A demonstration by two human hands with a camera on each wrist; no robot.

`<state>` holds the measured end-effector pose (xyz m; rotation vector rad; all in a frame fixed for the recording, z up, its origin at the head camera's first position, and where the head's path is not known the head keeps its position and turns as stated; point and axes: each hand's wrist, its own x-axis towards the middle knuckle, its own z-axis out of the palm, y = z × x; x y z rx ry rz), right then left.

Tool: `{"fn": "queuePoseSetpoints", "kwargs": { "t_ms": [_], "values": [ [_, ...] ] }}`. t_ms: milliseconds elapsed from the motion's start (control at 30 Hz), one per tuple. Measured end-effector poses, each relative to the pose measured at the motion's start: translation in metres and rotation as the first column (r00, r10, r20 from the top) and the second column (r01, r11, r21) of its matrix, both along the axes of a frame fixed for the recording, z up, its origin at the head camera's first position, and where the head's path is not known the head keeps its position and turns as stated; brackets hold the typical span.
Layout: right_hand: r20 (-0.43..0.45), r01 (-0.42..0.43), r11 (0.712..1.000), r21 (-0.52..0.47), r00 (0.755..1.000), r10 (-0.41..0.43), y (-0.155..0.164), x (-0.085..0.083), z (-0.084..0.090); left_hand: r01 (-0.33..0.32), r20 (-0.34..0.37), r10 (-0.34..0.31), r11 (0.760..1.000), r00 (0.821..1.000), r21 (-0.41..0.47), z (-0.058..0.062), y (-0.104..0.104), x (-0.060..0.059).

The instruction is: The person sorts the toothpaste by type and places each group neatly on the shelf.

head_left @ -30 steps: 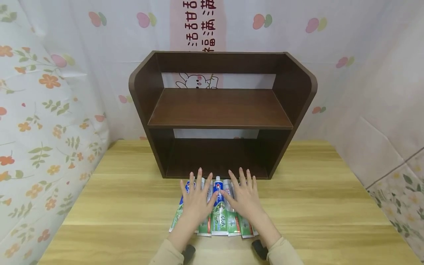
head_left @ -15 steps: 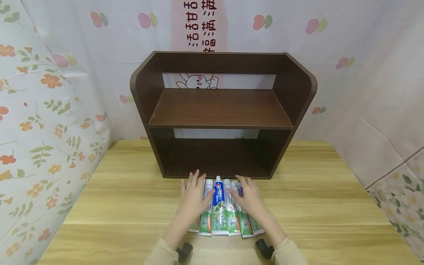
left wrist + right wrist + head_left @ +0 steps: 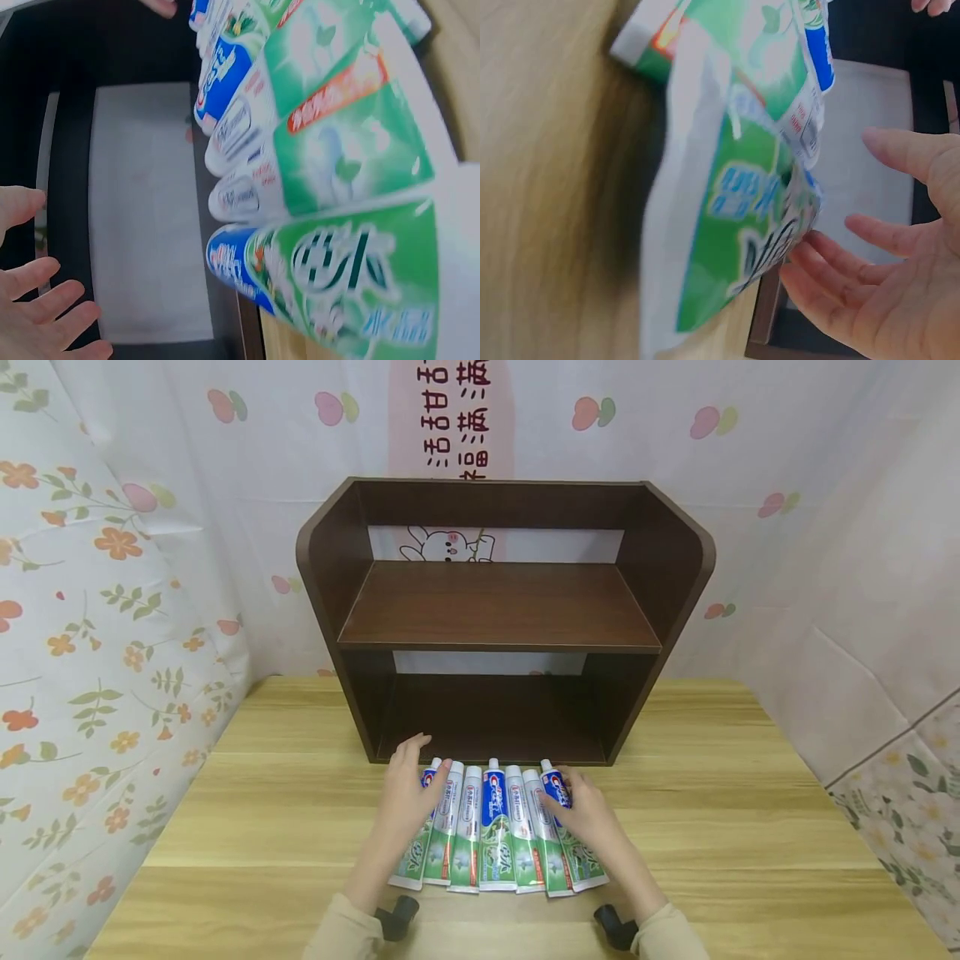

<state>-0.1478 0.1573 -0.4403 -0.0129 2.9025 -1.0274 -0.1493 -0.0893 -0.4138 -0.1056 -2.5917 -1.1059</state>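
The left hand (image 3: 408,793) is laid with relaxed, fairly straight fingers on the leftmost tubes of a row of toothpaste tubes (image 3: 497,831); nothing is seen to be curled round or pinched, and in the left wrist view the fingers (image 3: 45,315) are spread and apart from the tubes (image 3: 315,172). The right hand (image 3: 585,810) is rested in the same loose, flat way on the rightmost tube, its fingers (image 3: 870,277) shown extended beside the green packaging (image 3: 742,210) in the right wrist view. No tube is gripped by either hand.

About 7 tubes are counted, fanned side by side on the wooden table (image 3: 750,827), caps pointed toward the dark brown shelf unit (image 3: 498,610) and crimped ends toward the person. The row lies just in front of the open lower compartment.

Compared with 1 second ago, the hands have been drawn apart: then they lay close together over the middle of the row, now each is placed at an outer end and the centre tubes are uncovered. The row also appears to have been spread wider. It is judged from this that the tubes have been evened out into a line and nothing has yet been lifted; both shelves of the unit are seen without tubes
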Motion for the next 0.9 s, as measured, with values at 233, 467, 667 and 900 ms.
{"fn": "queuePoseSetpoints", "kwargs": {
  "t_ms": [233, 467, 667, 900],
  "values": [
    [0.056, 0.008, 1.0, -0.011, 0.998, -0.007, 0.008, 0.003, -0.004, -0.048, 0.053, 0.042, 0.992, 0.998, 0.113, 0.005, -0.018, -0.003],
    [0.087, -0.001, 1.0, -0.026, 0.996, 0.003, 0.012, 0.002, -0.005, -0.067, 0.046, 0.06, 0.986, 0.997, 0.152, 0.006, -0.033, -0.006],
    [0.118, 0.004, 1.0, -0.022, 0.993, -0.002, 0.014, 0.002, -0.007, -0.092, 0.072, 0.08, 0.98, 0.994, 0.176, 0.004, -0.043, -0.008],
    [0.132, 0.011, 0.999, -0.034, 0.991, -0.006, 0.014, 0.003, -0.005, -0.124, 0.053, 0.116, 0.977, 0.992, 0.176, 0.001, -0.049, -0.008]
  ]
}}
